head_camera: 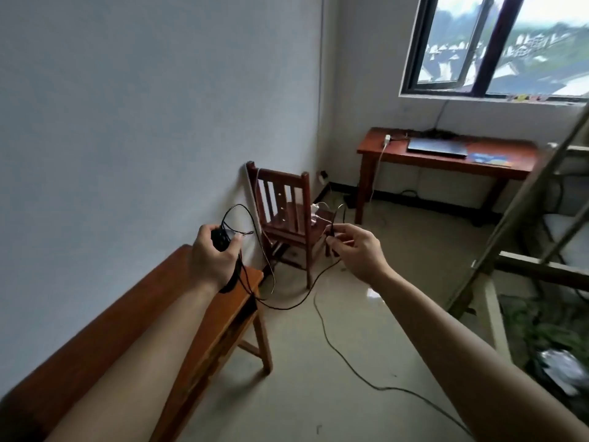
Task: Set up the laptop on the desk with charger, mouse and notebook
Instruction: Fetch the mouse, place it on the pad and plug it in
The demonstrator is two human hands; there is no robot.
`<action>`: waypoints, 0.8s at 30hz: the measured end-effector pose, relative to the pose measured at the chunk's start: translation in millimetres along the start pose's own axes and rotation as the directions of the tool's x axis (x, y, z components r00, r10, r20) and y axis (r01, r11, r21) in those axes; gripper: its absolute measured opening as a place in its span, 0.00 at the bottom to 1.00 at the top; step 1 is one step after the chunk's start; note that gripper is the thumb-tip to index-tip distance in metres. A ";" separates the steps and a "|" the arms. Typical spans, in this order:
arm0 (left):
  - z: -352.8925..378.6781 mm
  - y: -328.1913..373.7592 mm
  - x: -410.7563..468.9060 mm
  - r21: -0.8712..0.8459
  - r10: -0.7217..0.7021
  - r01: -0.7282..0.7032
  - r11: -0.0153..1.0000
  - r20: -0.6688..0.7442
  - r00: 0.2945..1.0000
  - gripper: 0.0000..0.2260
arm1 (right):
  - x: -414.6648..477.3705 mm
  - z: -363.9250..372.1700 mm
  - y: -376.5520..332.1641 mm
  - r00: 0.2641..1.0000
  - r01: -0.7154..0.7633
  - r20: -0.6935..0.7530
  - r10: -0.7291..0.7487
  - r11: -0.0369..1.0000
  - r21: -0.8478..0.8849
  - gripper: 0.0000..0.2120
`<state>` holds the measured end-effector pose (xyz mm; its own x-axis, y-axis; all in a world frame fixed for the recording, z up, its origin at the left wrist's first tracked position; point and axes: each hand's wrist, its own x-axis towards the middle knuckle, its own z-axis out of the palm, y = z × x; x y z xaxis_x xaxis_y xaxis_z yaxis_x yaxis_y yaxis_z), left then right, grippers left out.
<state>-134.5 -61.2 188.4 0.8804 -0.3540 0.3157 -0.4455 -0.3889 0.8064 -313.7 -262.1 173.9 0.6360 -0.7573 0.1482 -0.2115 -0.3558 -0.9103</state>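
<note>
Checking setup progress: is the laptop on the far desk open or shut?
Shut. The laptop lies flat on the desk, lid down, no screen raised.

Left hand [213, 255]: gripped small black object [220, 240], cable [287, 307] trailing from it.
Right hand [358, 250]: pinched that cable.
Laptop [438, 147]: lay closed on far counter [395, 154], below window [497, 43].

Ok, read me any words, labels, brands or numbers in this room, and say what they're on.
None can be read in this view.
Blue flat item on the far desk: yellow marks, too blurred to read.
Closed laptop: no logo shows.
Black object in the left hand, black cable in the right hand: no markings show.
</note>
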 end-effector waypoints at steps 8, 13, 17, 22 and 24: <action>175.2 67.6 75.3 0.024 0.123 -0.128 0.991 0.157 0.980 0.16 | 116.4 -110.9 91.8 0.976 -0.087 -0.197 0.092 0.996 0.034 0.11; 273.0 81.4 145.7 -0.044 0.176 -0.170 0.984 0.220 0.959 0.16 | 204.5 -135.8 136.0 0.957 -0.126 -0.259 0.129 0.992 0.031 0.10; 367.1 107.4 232.5 -0.134 0.221 -0.191 0.972 0.274 0.936 0.13 | 312.7 -164.0 156.8 0.927 -0.140 -0.351 0.136 0.990 0.012 0.09; 483.9 159.3 336.8 -0.195 0.273 -0.210 0.958 0.396 0.877 0.12 | 426.9 -223.4 168.0 0.871 -0.183 -0.467 0.155 0.983 -0.015 0.09; 503.8 175.5 353.0 -0.228 0.294 -0.216 0.949 0.403 0.867 0.11 | 442.8 -238.9 167.8 0.859 -0.168 -0.492 0.138 0.986 -0.017 0.10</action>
<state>16.1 -683.0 189.4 0.5663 -0.7641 0.3089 -0.5760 -0.0989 0.8115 -244.9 -787.9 179.0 0.1521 -0.9695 0.1923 -0.3276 -0.2330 -0.9156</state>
